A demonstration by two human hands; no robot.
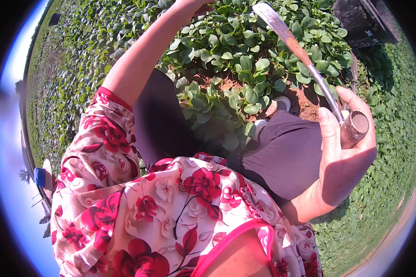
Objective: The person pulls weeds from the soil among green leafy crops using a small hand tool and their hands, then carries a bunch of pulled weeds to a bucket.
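Observation:
My right hand (344,157) is closed around the short wooden handle of a sickle (293,44). Its thin metal shank runs up and to the left, rusty partway along, and ends in a pale, worn blade raised over the plants. My left hand (191,6) reaches to the far edge of the picture, beside the leafy green plants (247,69). Most of its fingers are cut off or hidden there, so whether it grips a plant does not show.
A black crate (366,23) stands among the plants at the far right. Reddish soil (305,101) shows between leaves near my shoe (282,102). My bent knees flank low plants. Leafy rows spread left and right, and a person in a hat (44,177) is at the left edge.

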